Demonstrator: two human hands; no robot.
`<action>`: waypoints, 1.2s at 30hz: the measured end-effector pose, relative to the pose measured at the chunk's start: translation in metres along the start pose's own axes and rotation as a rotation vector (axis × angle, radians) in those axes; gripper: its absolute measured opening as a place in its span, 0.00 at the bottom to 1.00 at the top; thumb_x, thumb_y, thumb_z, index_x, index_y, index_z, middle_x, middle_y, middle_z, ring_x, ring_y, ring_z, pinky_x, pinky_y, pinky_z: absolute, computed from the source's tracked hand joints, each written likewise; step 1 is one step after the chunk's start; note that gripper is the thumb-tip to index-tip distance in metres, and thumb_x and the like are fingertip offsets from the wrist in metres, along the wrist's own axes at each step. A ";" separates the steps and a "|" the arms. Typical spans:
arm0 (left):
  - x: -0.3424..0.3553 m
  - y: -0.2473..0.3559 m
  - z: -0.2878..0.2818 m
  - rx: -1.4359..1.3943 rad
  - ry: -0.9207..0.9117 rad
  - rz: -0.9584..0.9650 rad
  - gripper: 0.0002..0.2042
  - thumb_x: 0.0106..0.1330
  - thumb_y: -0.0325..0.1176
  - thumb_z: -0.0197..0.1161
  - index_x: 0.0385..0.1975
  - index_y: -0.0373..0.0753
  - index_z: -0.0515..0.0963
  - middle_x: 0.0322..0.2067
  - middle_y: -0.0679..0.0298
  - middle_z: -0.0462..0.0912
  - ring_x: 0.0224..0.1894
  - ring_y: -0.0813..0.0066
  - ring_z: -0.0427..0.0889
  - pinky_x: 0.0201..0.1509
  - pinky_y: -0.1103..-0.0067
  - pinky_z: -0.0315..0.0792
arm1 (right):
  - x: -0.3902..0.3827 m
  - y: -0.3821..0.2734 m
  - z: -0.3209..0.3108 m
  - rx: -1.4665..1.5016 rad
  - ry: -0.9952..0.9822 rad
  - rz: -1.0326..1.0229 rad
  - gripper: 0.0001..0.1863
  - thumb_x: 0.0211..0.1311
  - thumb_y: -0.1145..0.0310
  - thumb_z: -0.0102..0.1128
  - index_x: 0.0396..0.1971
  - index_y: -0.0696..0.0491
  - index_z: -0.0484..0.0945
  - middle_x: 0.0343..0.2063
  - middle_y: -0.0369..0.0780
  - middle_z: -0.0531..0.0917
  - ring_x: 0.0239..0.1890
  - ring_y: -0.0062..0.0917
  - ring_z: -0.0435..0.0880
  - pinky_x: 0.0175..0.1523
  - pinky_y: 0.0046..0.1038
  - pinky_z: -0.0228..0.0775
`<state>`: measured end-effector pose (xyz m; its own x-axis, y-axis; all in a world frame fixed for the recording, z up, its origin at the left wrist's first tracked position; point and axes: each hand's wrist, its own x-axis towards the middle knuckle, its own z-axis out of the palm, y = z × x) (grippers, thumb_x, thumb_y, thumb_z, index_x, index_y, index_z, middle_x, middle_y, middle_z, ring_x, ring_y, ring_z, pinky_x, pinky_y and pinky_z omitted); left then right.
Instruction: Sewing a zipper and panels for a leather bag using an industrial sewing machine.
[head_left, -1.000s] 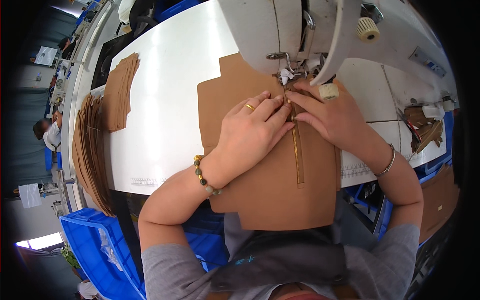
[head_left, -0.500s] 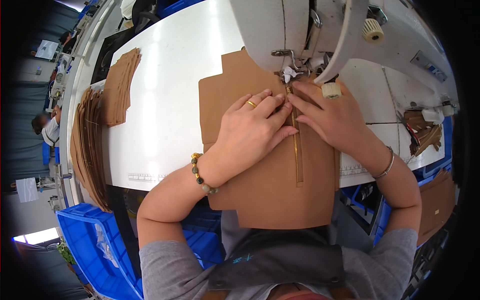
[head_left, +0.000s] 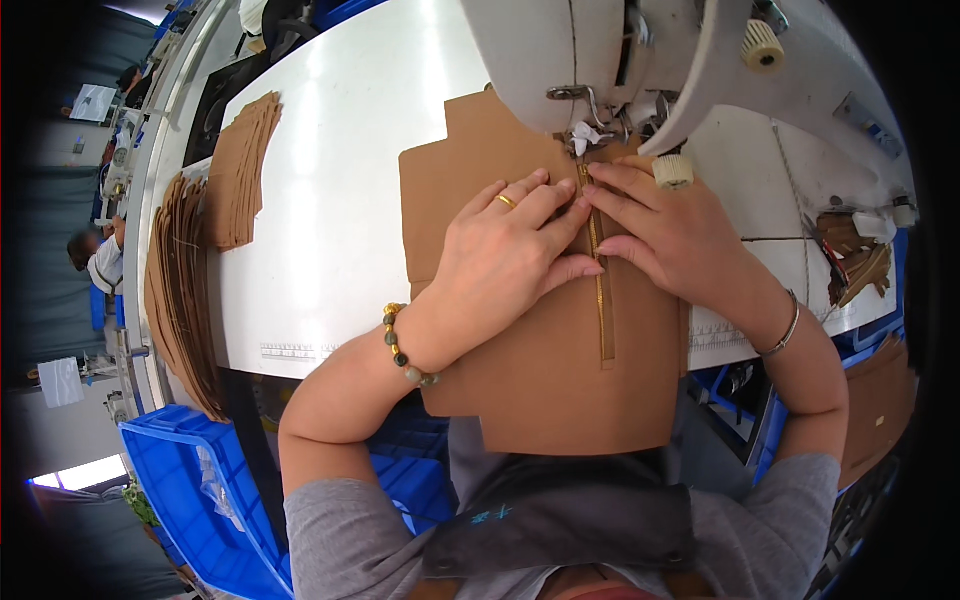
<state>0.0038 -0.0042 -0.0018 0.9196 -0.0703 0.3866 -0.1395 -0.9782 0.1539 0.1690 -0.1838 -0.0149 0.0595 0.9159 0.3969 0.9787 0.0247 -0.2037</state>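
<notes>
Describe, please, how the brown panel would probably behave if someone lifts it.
The panel would probably bend gently rather than collapse: where it passes the edge of the table, it shows no folds. It seems light for its size, as it looks like a thin sheet. Lying flat, it is unlikely to roll.

grey sleeves (head_left: 345, 535) — gold ring (head_left: 507, 201)
</notes>
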 end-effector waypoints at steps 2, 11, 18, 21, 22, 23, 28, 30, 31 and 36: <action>0.001 -0.001 0.001 0.007 0.001 0.011 0.26 0.58 0.51 0.74 0.50 0.40 0.88 0.54 0.61 0.87 0.60 0.58 0.84 0.60 0.66 0.79 | 0.001 0.001 0.001 -0.003 0.000 0.003 0.27 0.61 0.56 0.72 0.56 0.56 0.83 0.59 0.42 0.83 0.61 0.40 0.79 0.72 0.44 0.67; 0.003 -0.004 0.004 0.018 0.016 -0.002 0.28 0.56 0.50 0.76 0.54 0.40 0.87 0.54 0.62 0.87 0.59 0.59 0.85 0.61 0.68 0.79 | 0.004 0.002 -0.001 0.020 -0.003 0.009 0.26 0.61 0.58 0.71 0.56 0.56 0.83 0.56 0.42 0.84 0.58 0.38 0.79 0.71 0.42 0.67; 0.001 -0.003 0.005 0.004 0.025 -0.036 0.26 0.57 0.49 0.76 0.52 0.38 0.86 0.54 0.61 0.87 0.59 0.59 0.85 0.58 0.68 0.81 | 0.009 0.005 0.001 -0.037 0.045 -0.057 0.26 0.62 0.58 0.71 0.55 0.58 0.82 0.52 0.42 0.86 0.56 0.38 0.81 0.74 0.43 0.64; 0.000 -0.002 0.005 -0.020 0.030 -0.052 0.26 0.57 0.49 0.76 0.51 0.37 0.86 0.53 0.61 0.87 0.59 0.60 0.85 0.57 0.68 0.81 | 0.009 0.004 0.000 -0.032 0.024 -0.061 0.26 0.61 0.57 0.71 0.55 0.58 0.82 0.52 0.43 0.86 0.57 0.38 0.81 0.74 0.44 0.63; 0.000 -0.002 0.005 -0.034 0.027 -0.057 0.26 0.57 0.49 0.76 0.51 0.37 0.86 0.53 0.61 0.87 0.59 0.60 0.85 0.57 0.69 0.81 | 0.010 0.003 0.000 -0.029 0.015 -0.059 0.26 0.61 0.56 0.71 0.54 0.58 0.83 0.52 0.43 0.86 0.57 0.39 0.81 0.74 0.43 0.63; 0.000 -0.001 0.004 -0.033 0.035 -0.055 0.26 0.57 0.49 0.76 0.51 0.37 0.86 0.53 0.61 0.87 0.59 0.60 0.85 0.57 0.69 0.81 | 0.010 0.003 0.000 -0.030 0.014 -0.058 0.26 0.61 0.56 0.71 0.54 0.58 0.83 0.52 0.43 0.86 0.57 0.39 0.81 0.74 0.43 0.63; 0.001 -0.002 0.002 0.017 0.004 -0.008 0.26 0.57 0.50 0.76 0.50 0.37 0.87 0.52 0.61 0.88 0.58 0.60 0.86 0.56 0.70 0.81 | 0.010 0.003 0.000 -0.040 0.050 -0.067 0.27 0.62 0.55 0.71 0.54 0.58 0.83 0.51 0.43 0.87 0.58 0.40 0.80 0.75 0.43 0.63; 0.002 -0.003 0.002 0.013 0.016 -0.006 0.26 0.57 0.50 0.75 0.50 0.37 0.87 0.52 0.61 0.88 0.58 0.60 0.86 0.56 0.70 0.81 | 0.009 0.003 0.000 -0.050 0.042 -0.063 0.27 0.62 0.55 0.71 0.55 0.58 0.83 0.51 0.43 0.86 0.58 0.40 0.80 0.75 0.43 0.63; 0.002 -0.003 0.002 0.010 0.023 -0.004 0.26 0.57 0.50 0.75 0.50 0.37 0.87 0.52 0.62 0.88 0.57 0.59 0.86 0.56 0.69 0.80 | 0.009 0.003 0.001 -0.062 0.032 -0.058 0.28 0.62 0.55 0.70 0.56 0.58 0.82 0.51 0.43 0.86 0.58 0.40 0.80 0.75 0.43 0.63; 0.004 -0.005 0.003 0.029 0.028 -0.001 0.26 0.57 0.50 0.75 0.51 0.37 0.87 0.52 0.62 0.88 0.57 0.59 0.86 0.57 0.69 0.80 | 0.009 0.005 0.002 -0.067 0.028 -0.056 0.29 0.62 0.55 0.70 0.58 0.59 0.82 0.52 0.44 0.86 0.59 0.40 0.80 0.75 0.44 0.63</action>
<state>0.0089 -0.0005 -0.0042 0.9090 -0.0647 0.4116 -0.1278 -0.9835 0.1277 0.1744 -0.1746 -0.0146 0.0088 0.9023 0.4311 0.9916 0.0478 -0.1203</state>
